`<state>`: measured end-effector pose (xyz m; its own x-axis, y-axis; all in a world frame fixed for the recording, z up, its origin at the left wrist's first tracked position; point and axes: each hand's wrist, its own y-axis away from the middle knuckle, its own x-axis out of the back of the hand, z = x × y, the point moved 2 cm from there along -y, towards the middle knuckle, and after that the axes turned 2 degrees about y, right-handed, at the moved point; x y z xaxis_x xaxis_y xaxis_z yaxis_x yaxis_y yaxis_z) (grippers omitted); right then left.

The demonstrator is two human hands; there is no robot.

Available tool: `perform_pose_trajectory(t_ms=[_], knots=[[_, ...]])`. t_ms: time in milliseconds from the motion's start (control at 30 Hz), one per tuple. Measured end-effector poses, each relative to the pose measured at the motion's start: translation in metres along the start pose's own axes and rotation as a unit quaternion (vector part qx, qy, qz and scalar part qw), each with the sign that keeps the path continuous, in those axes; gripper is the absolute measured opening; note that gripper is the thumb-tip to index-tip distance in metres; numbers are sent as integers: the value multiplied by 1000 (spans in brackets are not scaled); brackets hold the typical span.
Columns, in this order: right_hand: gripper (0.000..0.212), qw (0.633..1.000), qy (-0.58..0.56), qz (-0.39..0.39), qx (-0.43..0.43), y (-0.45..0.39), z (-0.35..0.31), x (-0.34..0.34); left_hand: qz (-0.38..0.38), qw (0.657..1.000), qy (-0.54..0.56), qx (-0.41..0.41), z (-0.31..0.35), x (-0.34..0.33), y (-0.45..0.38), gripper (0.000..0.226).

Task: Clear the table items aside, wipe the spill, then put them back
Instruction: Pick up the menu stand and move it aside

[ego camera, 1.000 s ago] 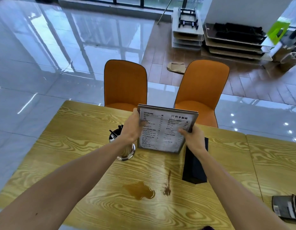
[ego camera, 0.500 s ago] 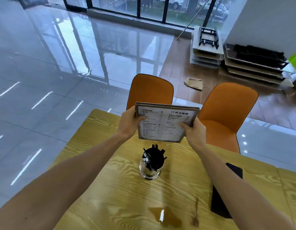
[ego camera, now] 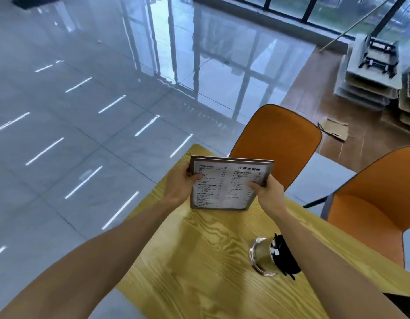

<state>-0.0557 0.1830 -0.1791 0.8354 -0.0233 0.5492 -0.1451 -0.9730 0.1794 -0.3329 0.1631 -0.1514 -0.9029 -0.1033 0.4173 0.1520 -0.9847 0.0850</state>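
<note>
Glossy grey tiled floor (ego camera: 89, 93) reflects window frames and ceiling lights. Two orange chairs (ego camera: 277, 143) at the table's far side; stacked boards (ego camera: 369, 88) far right on wood flooring.

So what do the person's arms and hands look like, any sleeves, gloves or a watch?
Both forearms are bare right down to the bottom edge of the picture, with no sleeve in view. The left hand and the right hand are ungloved. No watch, bracelet or ring shows on the wrists or the fingers.

Both forearms are bare to the frame's lower edge with no sleeve showing, and the left hand (ego camera: 179, 185) and right hand (ego camera: 269, 195) are bare, wearing nothing.
</note>
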Motion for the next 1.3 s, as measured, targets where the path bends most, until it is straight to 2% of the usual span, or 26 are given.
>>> perform_pose_trajectory(t_ms=[267,600,900,1000,1167,1233,1300], knots=[[22,998,16,-59,28,-47,-38,-63,71,997,-10,41,-37,49,-25,9],[26,989,46,-124,72,-95,-95,-118,135,988,-16,71,-58,88,-48,11],[33,987,73,-125,65,-105,-105,-129,171,982,-20,79,-65,87,-49,11],[44,987,62,-141,41,-95,-106,-124,183,980,1,82,-66,82,-40,14],[67,980,94,-170,30,-73,-94,-96,153,982,31,104,-72,52,-14,44],[70,979,118,-164,36,-64,-83,-75,129,984,30,117,-70,35,-2,66],[70,979,132,-154,36,-54,-71,-51,113,986,29,123,-60,16,11,79]])
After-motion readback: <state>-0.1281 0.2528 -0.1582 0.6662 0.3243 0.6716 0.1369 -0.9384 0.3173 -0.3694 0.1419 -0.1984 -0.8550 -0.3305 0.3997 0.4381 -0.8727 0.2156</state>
